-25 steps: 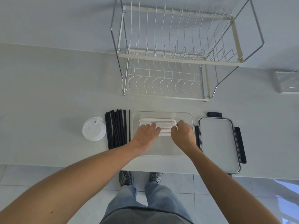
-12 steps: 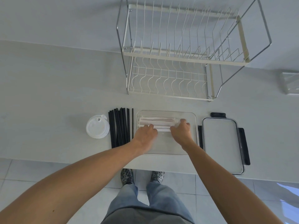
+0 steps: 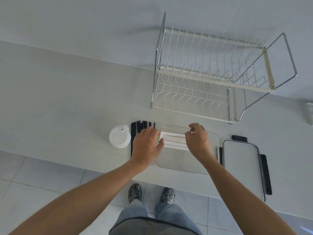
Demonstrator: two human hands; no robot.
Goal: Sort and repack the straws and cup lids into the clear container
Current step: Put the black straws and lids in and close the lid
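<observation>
While your left hand (image 3: 147, 145) lies over the near ends of the black straws (image 3: 139, 128), its fingers are straight and spread, pointing toward 12 o'clock, and its thumb reaches to the left end of the white wrapped straws (image 3: 172, 139). No grip on any straw is evident. Your right hand (image 3: 197, 139) is over the right end of that white bundle, with its fingers curled and the fingertips drawn together near the bundle's far edge; whether they pinch a wrapper cannot be told.

The white wrapped straws lie crosswise, 9 to 3 o'clock, in the far half of the clear container (image 3: 184, 165), which sits at the counter's (image 3: 67, 102) near edge. The black straws lie side by side on the counter just beside the container at its 9 o'clock, running 12 to 6. The white cup lid (image 3: 119, 137) rests flat at 9 o'clock of the black straws, touching or almost touching them. The container lid (image 3: 242, 165), with black clasps, lies flat at 3 o'clock of the container. A wire dish rack (image 3: 211, 78) stands at 12 o'clock.
</observation>
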